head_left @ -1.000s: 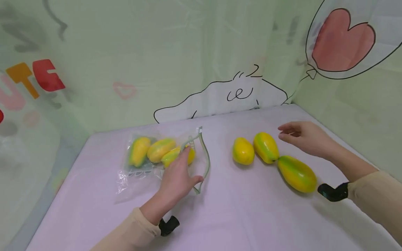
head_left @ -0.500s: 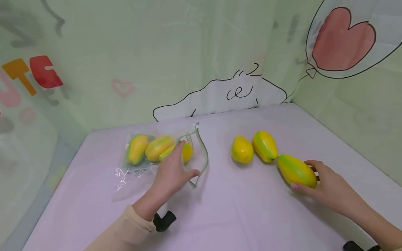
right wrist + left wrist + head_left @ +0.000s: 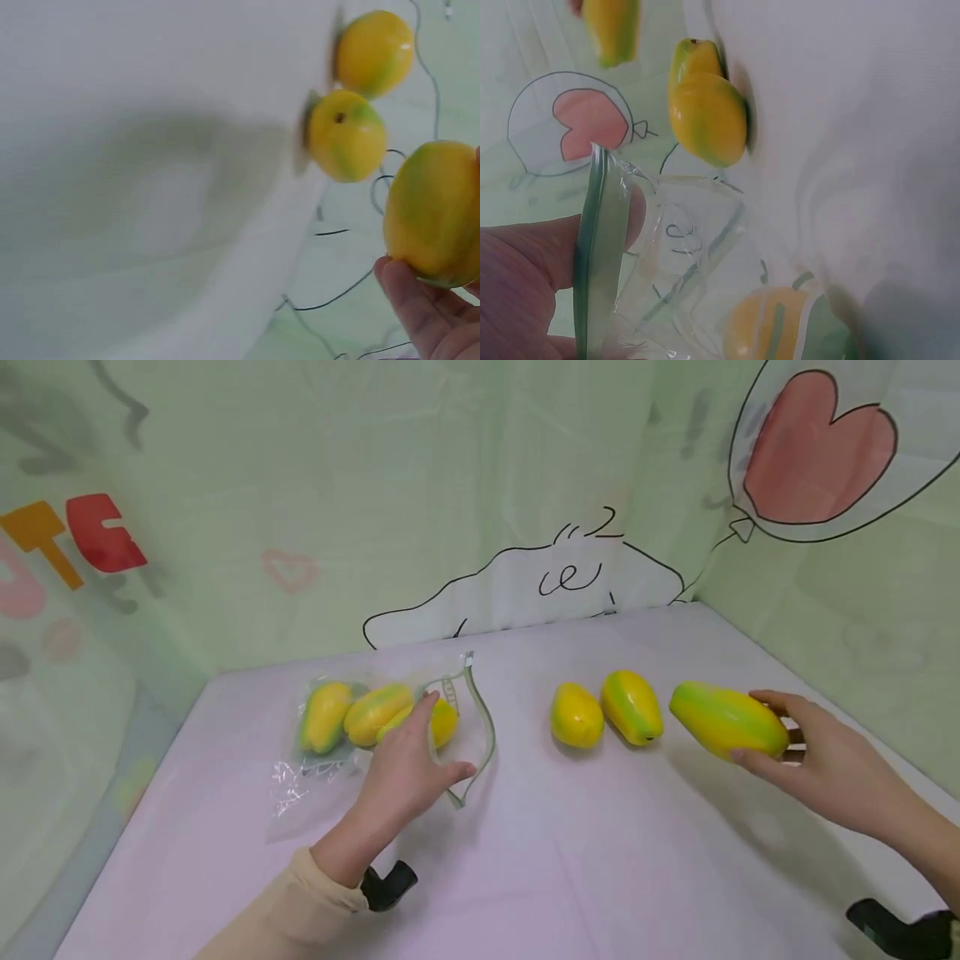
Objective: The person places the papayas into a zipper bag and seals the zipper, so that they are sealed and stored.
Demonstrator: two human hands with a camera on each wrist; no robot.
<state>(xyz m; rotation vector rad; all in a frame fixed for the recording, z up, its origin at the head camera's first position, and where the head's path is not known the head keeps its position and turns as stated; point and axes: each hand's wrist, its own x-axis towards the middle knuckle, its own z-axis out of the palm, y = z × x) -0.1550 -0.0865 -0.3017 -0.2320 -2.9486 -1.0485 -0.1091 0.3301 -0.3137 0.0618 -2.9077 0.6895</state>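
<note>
My right hand (image 3: 832,772) grips a yellow-green papaya (image 3: 720,718) at its right end and holds it above the table, its shadow below. The right wrist view shows fingertips (image 3: 401,281) against the underside of this papaya (image 3: 431,217). At the left lies a clear zip bag (image 3: 288,797) with several papayas in it. My left hand (image 3: 401,768) is at the bag's mouth, thumb and forefinger spread apart, the mouth standing wide. In the left wrist view the thumb passes behind the green zip strip (image 3: 592,247), its tip showing through the plastic.
Two more papayas, one on the left (image 3: 577,716) and one on the right (image 3: 632,708), lie side by side on the white tablecloth (image 3: 540,860), between the bag and my right hand. A printed curtain (image 3: 420,485) hangs behind the table and at its sides.
My right hand came down to the nearest loose papaya, took hold of it and lifted it off the table. The left hand stays at the bag's mouth, with little movement.
</note>
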